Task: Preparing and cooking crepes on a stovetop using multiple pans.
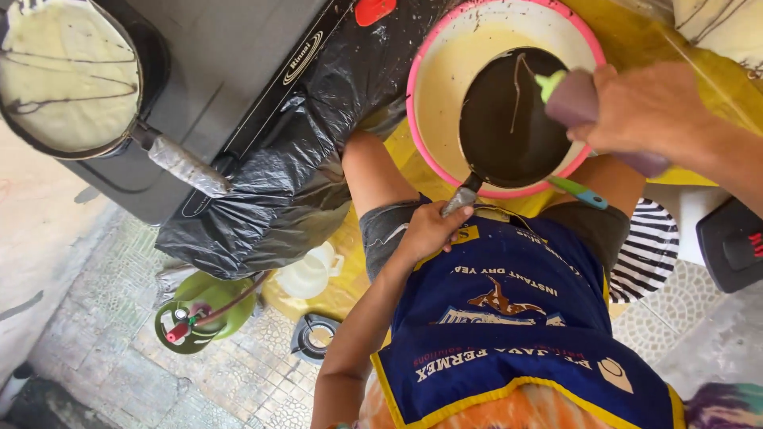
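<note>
My left hand [430, 229] grips the foil-wrapped handle of a small black frying pan [509, 119], held over a pink-rimmed bowl [423, 71] of pale batter. A thin line of dark batter runs across the pan. My right hand [640, 107] holds a purple squeeze bottle [574, 99] with a green nozzle tipped onto the pan's right edge. A blue apron [509, 334] covers my lap.
A second pan [67, 75] with pale batter and dark stripes sits on a black stove [214, 71] at the upper left. Black plastic sheeting [278, 199] hangs beside it. A green gas cylinder [195, 314] and a clear jug [311, 272] stand on the tiled floor.
</note>
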